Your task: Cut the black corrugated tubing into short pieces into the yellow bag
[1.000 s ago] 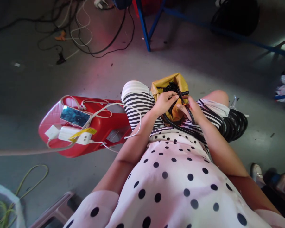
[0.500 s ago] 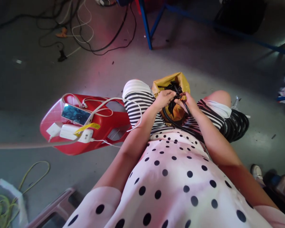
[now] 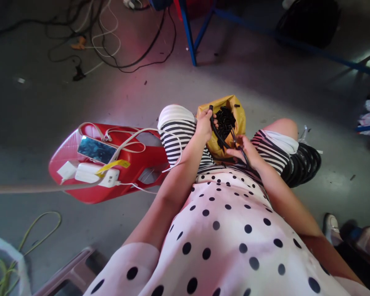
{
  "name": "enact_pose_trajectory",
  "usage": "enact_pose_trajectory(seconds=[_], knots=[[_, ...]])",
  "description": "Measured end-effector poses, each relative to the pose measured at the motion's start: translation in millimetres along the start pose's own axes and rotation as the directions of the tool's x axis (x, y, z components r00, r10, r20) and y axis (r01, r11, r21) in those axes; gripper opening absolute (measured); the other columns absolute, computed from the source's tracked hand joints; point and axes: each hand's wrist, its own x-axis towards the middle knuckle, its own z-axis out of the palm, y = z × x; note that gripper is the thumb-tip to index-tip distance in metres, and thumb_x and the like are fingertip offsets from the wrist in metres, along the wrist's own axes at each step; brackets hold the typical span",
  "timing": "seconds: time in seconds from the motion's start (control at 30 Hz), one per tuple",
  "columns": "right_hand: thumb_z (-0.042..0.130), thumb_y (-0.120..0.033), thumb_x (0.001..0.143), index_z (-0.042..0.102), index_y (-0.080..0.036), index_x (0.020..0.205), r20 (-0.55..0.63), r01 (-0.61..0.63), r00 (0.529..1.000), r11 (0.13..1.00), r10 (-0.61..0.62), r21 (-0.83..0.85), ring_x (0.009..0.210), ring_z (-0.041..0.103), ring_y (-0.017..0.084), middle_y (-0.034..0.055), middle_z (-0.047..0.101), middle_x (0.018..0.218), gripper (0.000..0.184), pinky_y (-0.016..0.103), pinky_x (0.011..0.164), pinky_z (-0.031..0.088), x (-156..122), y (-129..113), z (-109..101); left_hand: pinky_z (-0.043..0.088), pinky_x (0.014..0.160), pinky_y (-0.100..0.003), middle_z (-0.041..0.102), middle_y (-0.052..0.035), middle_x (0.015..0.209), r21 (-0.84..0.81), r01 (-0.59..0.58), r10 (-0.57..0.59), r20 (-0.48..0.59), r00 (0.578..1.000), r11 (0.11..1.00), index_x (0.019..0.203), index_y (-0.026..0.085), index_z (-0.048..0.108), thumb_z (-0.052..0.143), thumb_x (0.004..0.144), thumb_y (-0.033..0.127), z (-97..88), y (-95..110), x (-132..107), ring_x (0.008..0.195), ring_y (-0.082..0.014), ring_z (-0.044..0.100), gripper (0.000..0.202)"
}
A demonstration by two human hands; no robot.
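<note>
Between my knees sits a yellow bag (image 3: 239, 113), its mouth spread, with many short black pieces (image 3: 225, 121) inside. My left hand (image 3: 204, 125) is closed round a black tube or cable (image 3: 216, 130) near its cut end, which sticks up past the thumb at the bag's left rim. The black length curves over the bag towards my right hand (image 3: 248, 151). That hand is closed on what look like small scissors (image 3: 233, 135), blades pointing up over the bag; the handles are mostly hidden by fingers. The black length passes beside those fingers.
At left, a red stool (image 3: 135, 160) bears a phone (image 3: 97, 149), white chargers (image 3: 88, 172) and cords. A coil of black tubing (image 3: 305, 164) lies by my right knee. Cables (image 3: 111, 49) tangle on the floor ahead near a blue frame leg (image 3: 189, 41). Another person's shoes (image 3: 331, 224) show at right.
My hands have moved apart. The left has drawn left and up with the black length's end; the right has lowered slightly, scissors now visible. The bag's contents show more.
</note>
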Motion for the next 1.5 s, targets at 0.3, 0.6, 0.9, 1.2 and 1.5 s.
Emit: enact_pose_trajectory(seconds=[0.3,0.6,0.9,1.2,1.5], knots=[[0.087,-0.084,0.074,0.055,-0.028,0.117,-0.19,-0.003,0.982,0.995,0.022,0.099,0.091,0.073,0.029,0.004,0.073,0.099,0.077,0.05,0.09,0.064,-22,-16,15,0.027,0.046,-0.019,0.05,0.0094,0.075,0.044,0.03,-0.033,0.079,0.996,0.999,0.117,0.024,0.059,0.061,0.116,0.035,20.8,4,-56,0.047,-0.0041,0.034,0.011],[0.093,-0.085,0.07,0.055,-0.027,0.13,-0.063,-0.061,0.996,0.998,0.06,-0.009,0.087,0.076,0.031,0.0049,0.079,0.099,0.092,0.05,0.085,0.065,-15,-30,-25,0.04,0.054,-0.021,0.054,0.0076,0.068,0.261,-0.213,0.141,0.266,0.953,0.942,0.111,0.022,0.074,0.082,0.102,0.05,3.1,10,-73,0.055,-0.0072,0.047,0.031],[0.092,-0.085,0.074,0.055,-0.028,0.133,-0.049,-0.039,0.998,0.998,0.036,-0.054,0.09,0.08,0.033,0.0077,0.082,0.104,0.09,0.054,0.092,0.066,-14,-41,-20,0.06,0.09,-0.026,0.082,-0.0053,0.09,0.371,-0.365,0.251,0.321,0.913,0.854,0.104,0.016,0.081,0.077,0.101,0.028,3.9,11,-72,0.095,-0.0174,0.079,0.013],[0.093,-0.083,0.074,0.056,-0.028,0.132,-0.078,-0.007,0.997,0.989,-0.004,-0.144,0.096,0.082,0.038,0.0098,0.083,0.104,0.088,0.059,0.098,0.064,-12,-40,-25,0.062,0.099,-0.031,0.088,-0.0098,0.105,0.406,-0.377,0.268,0.3,0.916,0.833,0.106,0.017,0.085,0.081,0.099,0.033,3.6,8,-70,0.103,-0.0209,0.082,0.018],[0.092,-0.082,0.077,0.055,-0.028,0.136,-0.027,-0.005,1.0,0.995,0.002,-0.098,0.093,0.081,0.036,0.0081,0.08,0.101,0.088,0.058,0.095,0.066,-6,-33,-26,0.059,0.1,-0.031,0.089,-0.008,0.108,0.472,-0.422,0.255,0.378,0.89,0.774,0.105,0.017,0.085,0.075,0.101,0.025,3.7,10,-73,0.102,-0.0198,0.08,0.013]])
